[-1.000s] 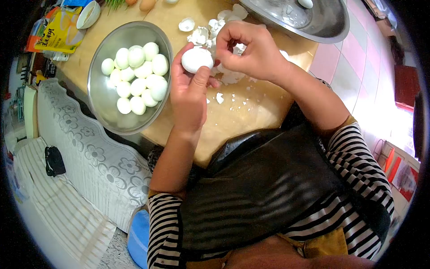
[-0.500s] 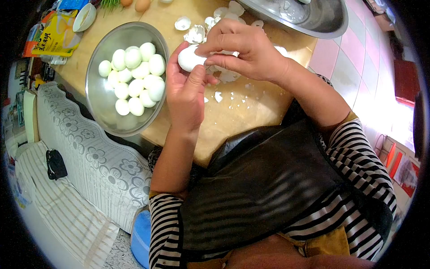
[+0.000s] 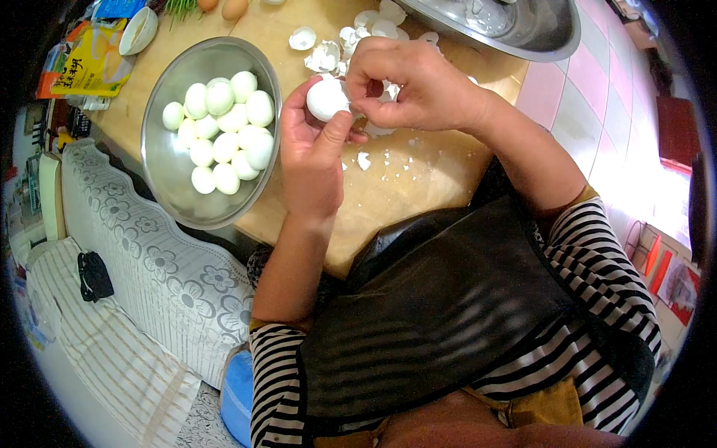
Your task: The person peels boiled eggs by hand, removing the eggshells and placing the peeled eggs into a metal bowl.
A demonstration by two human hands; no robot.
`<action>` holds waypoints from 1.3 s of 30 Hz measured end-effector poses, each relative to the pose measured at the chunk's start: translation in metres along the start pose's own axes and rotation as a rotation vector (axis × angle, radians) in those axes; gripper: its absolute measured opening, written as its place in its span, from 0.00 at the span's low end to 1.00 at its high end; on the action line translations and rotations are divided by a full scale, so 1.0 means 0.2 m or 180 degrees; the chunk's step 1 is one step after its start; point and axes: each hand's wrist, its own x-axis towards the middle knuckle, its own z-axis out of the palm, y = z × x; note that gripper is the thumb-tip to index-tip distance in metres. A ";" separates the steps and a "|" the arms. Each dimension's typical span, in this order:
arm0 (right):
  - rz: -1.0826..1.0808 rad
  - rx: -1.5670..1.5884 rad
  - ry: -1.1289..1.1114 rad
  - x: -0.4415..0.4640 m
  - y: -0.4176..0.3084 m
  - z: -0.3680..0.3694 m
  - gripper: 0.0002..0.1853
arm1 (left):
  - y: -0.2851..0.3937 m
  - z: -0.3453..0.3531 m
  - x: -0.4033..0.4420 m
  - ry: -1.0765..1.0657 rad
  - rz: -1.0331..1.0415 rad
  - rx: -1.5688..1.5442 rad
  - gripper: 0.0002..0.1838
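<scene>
Over the wooden table, my left hand (image 3: 317,149) is closed around a white egg (image 3: 327,99), thumb on its near side. My right hand (image 3: 414,82) is pinched at the egg's right edge; whatever its fingertips grip is too small to make out. Left of my hands is a steel bowl (image 3: 168,179) with several peeled eggs (image 3: 225,147) inside. Cracked eggshells (image 3: 323,57) lie in a heap just beyond my hands, partly hidden by the right one. Small shell bits (image 3: 364,160) are scattered nearer to me.
A large metal basin (image 3: 534,41) stands at the table's far right. At the far left are a small white bowl (image 3: 140,31) and a yellow packet (image 3: 95,60). Brown eggs (image 3: 234,9) lie by some green stalks (image 3: 181,7). A cloth-covered sofa (image 3: 160,261) is on the left.
The egg has turned and shifted slightly right in my left hand. My right fingers have drawn from its top to its right edge, uncovering more of it.
</scene>
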 end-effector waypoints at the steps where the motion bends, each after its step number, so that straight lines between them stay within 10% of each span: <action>1: -0.0019 -0.0038 0.0118 0.00 0.00 0.01 0.05 | 0.00 0.00 0.00 -0.0005 -0.0001 0.0003 0.25; 17: 0.1162 -0.0302 0.0809 0.00 0.10 0.00 0.06 | -0.03 -0.03 0.01 -0.0326 -0.0122 -0.0810 0.25; 39: -0.0422 -0.0286 0.0281 0.00 0.04 -0.03 0.13 | -0.02 -0.04 0.00 -0.0256 -0.0499 -0.0633 0.24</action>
